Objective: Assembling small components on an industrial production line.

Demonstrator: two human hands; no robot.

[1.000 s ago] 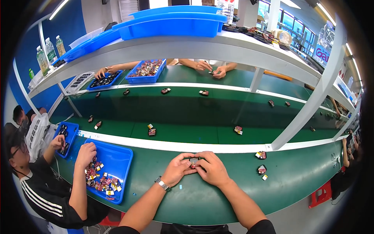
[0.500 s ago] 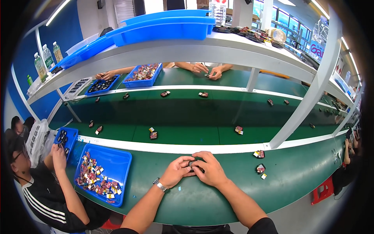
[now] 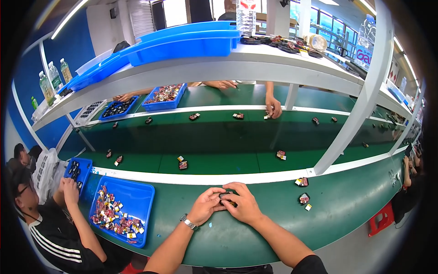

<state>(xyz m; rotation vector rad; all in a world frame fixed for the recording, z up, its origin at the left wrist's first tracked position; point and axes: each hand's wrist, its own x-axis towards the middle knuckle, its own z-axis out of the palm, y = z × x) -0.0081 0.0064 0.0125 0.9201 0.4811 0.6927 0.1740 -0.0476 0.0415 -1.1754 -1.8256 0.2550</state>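
Over the green work surface, both my hands are closed around a small black plastic case (image 3: 224,196), mostly covered by my fingers. My left hand (image 3: 205,206) grips it from the left, a metal-banded watch on that wrist. From the right, my right hand (image 3: 245,204) curls over it, with fingertips and thumb pressed on it. To the right lie two small black pieces with reddish and white-yellow parts, a far one (image 3: 301,182) and a nearer one (image 3: 304,198). A blue tray (image 3: 145,201) left of my hands holds many small reddish, white and yellow parts.
A white rail (image 3: 205,179) divides my surface from the green belt (image 3: 214,157), where several small assemblies lie. A slanted white post (image 3: 353,98) rises at right. At left a co-worker handles parts by a blue tray (image 3: 85,165). Across the belt, another person's hand (image 3: 273,108) reaches in.
The person opposite has parted their hands and set one down at the belt's far edge, by a small piece. My hands stay together on the black case, with fingers slightly shifted.
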